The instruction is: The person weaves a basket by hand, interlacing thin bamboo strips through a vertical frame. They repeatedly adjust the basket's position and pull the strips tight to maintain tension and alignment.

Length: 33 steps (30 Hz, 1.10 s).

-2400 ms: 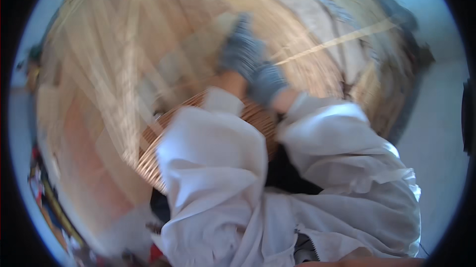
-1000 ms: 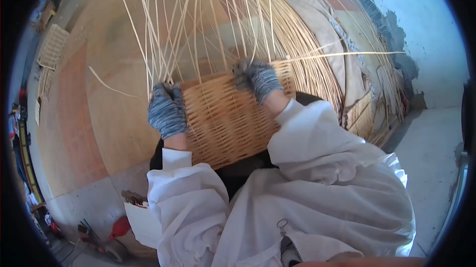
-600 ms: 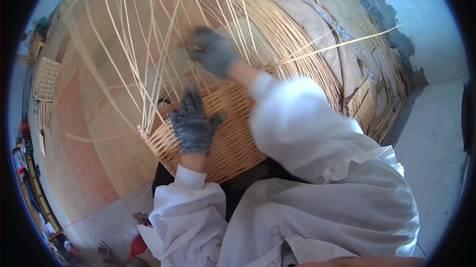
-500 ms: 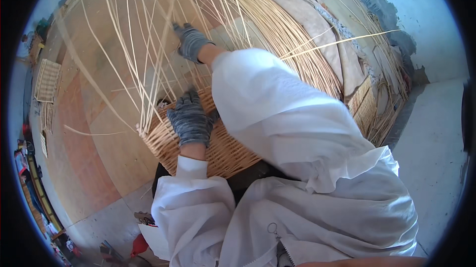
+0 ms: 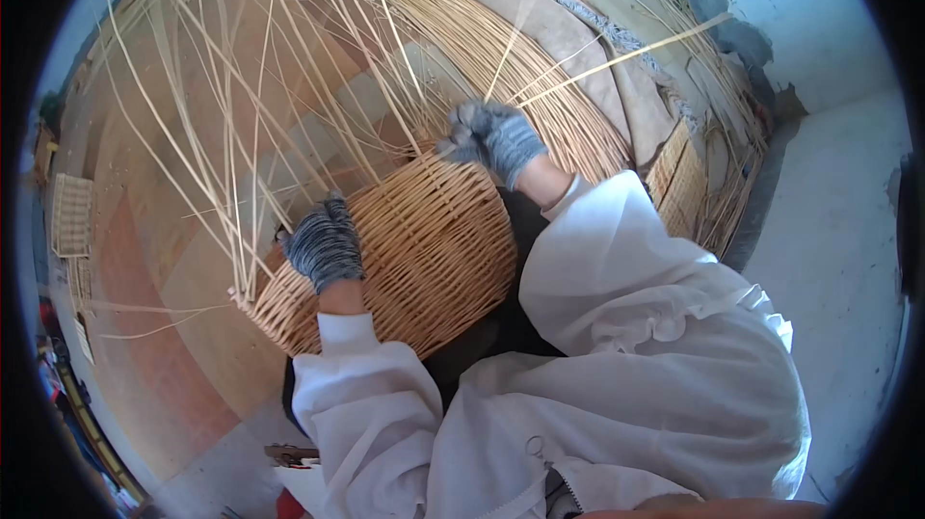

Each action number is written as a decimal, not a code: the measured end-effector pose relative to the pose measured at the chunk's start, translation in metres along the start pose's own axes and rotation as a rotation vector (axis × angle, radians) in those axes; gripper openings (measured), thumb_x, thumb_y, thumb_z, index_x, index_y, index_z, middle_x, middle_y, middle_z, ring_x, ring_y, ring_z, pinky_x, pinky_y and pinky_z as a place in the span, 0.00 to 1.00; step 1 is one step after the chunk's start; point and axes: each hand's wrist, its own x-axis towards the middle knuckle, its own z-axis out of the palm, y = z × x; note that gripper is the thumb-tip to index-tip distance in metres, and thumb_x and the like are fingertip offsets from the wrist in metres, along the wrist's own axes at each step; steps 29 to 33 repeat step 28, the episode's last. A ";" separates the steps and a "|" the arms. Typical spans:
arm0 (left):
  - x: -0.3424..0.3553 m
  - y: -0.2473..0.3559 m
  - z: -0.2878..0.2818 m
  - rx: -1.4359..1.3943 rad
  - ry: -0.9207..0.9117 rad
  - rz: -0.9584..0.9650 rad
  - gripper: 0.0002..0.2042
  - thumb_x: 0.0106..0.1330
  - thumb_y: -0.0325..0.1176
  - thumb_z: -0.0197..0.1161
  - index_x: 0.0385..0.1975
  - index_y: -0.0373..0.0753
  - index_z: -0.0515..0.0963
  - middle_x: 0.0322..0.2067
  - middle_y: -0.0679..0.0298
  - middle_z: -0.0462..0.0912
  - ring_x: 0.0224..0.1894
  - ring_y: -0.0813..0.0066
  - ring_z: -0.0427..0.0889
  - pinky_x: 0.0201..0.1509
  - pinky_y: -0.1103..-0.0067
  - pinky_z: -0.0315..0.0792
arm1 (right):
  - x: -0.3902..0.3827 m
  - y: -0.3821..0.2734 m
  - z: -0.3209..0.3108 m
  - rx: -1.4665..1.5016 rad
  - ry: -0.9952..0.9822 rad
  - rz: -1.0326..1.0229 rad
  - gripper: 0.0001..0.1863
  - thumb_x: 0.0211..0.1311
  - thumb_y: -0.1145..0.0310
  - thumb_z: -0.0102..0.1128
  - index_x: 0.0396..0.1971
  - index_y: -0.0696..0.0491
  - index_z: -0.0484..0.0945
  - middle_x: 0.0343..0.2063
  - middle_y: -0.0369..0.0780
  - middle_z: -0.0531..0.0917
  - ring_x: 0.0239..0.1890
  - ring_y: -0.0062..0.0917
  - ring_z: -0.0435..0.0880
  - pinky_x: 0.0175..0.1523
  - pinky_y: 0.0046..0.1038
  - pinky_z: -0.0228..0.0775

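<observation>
A woven wicker basket [image 5: 424, 249] of pale canes lies tilted across my lap, with long unwoven canes [image 5: 231, 172] fanning up from its far edge. My left hand [image 5: 326, 242], in a grey striped knit glove, is closed over the basket's edge near its left end. At the far right corner, my gloved right hand [image 5: 496, 140] is bent in around a cane [image 5: 503, 61] that rises blurred above the fingers. Its fingertips are smeared and partly hidden, so the exact grip is unclear.
A large bundle of loose canes [image 5: 511, 56] lies on the floor beyond the basket, beside a beige cloth [image 5: 602, 85]. Woven panels [image 5: 72, 215] stand at the far left, another [image 5: 670, 177] at right. A pale wall [image 5: 829, 201] runs along the right side.
My right hand has come back from among the far canes to the basket's right corner, uncovering the woven side. My left hand and the basket have shifted a little left.
</observation>
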 end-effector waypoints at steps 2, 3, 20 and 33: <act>-0.018 0.035 -0.016 -0.035 0.470 0.231 0.22 0.63 0.48 0.50 0.47 0.37 0.73 0.48 0.54 0.75 0.52 0.59 0.72 0.61 0.65 0.55 | 0.004 -0.027 -0.006 -0.349 -0.003 0.048 0.18 0.58 0.77 0.52 0.48 0.69 0.64 0.42 0.48 0.76 0.40 0.33 0.80 0.46 0.39 0.79; -0.029 0.040 -0.016 0.006 0.314 0.297 0.24 0.62 0.49 0.50 0.49 0.37 0.71 0.49 0.55 0.73 0.53 0.60 0.70 0.62 0.65 0.53 | 0.020 -0.026 0.006 -0.527 -0.082 0.087 0.20 0.58 0.77 0.53 0.50 0.66 0.64 0.43 0.47 0.76 0.43 0.34 0.79 0.47 0.38 0.78; -0.047 0.064 0.010 -0.434 0.526 0.460 0.23 0.60 0.47 0.56 0.47 0.35 0.71 0.41 0.53 0.76 0.44 0.58 0.76 0.57 0.63 0.62 | -0.057 -0.039 0.001 -1.216 0.121 -0.110 0.20 0.57 0.69 0.57 0.51 0.52 0.70 0.24 0.37 0.79 0.25 0.18 0.76 0.23 0.23 0.72; -0.069 -0.086 -0.026 -0.207 0.553 0.072 0.26 0.57 0.40 0.63 0.53 0.36 0.67 0.49 0.52 0.71 0.52 0.56 0.70 0.64 0.66 0.56 | 0.033 0.069 0.188 -2.447 -0.522 -0.421 0.16 0.54 0.54 0.53 0.27 0.53 0.79 0.23 0.39 0.83 0.28 0.30 0.83 0.46 0.38 0.74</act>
